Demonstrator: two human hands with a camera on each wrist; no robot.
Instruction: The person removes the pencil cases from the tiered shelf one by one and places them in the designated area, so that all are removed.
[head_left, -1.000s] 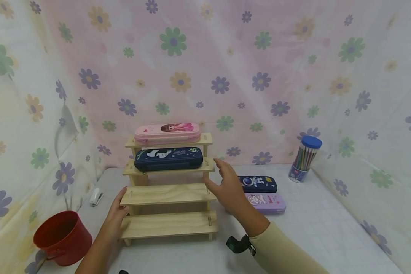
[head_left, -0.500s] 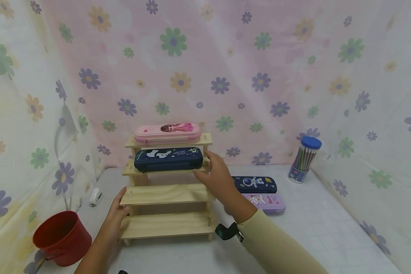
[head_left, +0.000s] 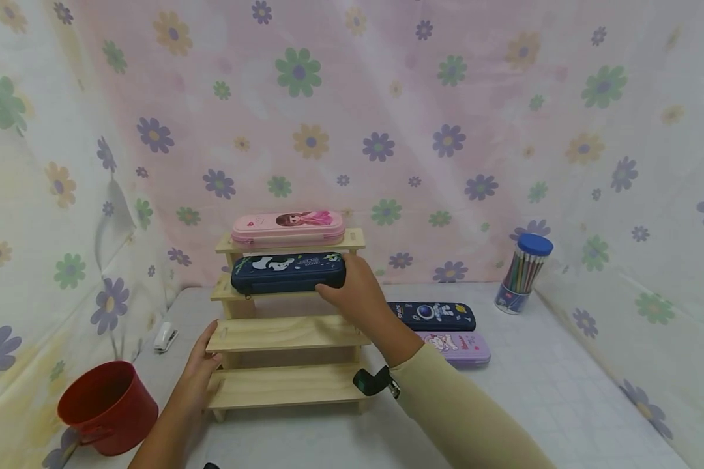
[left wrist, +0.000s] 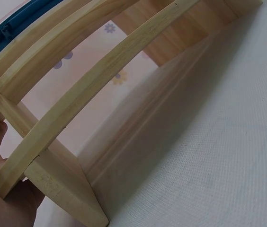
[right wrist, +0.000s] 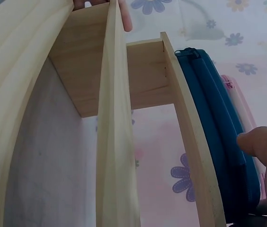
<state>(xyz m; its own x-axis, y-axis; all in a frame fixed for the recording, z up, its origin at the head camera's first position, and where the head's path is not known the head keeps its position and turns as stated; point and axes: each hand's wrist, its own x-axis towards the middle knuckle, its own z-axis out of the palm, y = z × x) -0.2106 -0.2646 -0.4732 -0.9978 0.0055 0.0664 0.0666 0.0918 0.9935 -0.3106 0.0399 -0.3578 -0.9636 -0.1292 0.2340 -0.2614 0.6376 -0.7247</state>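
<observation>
My right hand grips the right end of a dark blue panda pencil case, thumb on its front. The case lies along the second tier from the top of a stepped wooden rack. In the right wrist view, the thumb presses against the case's zipped side. My left hand holds the rack's left side by its lower tiers; the left wrist view has its fingers around the boards. Above, on the top tier, sits a pink pencil case with a doll picture.
Right of the rack lie a navy astronaut pencil case and a lilac pencil case. Farther back stands a blue-lidded tub of pencils. A red bucket and a white stapler are on the left.
My right hand has moved left from beside the rack and taken hold of the panda pencil case's right end. The left hand stays on the rack.
</observation>
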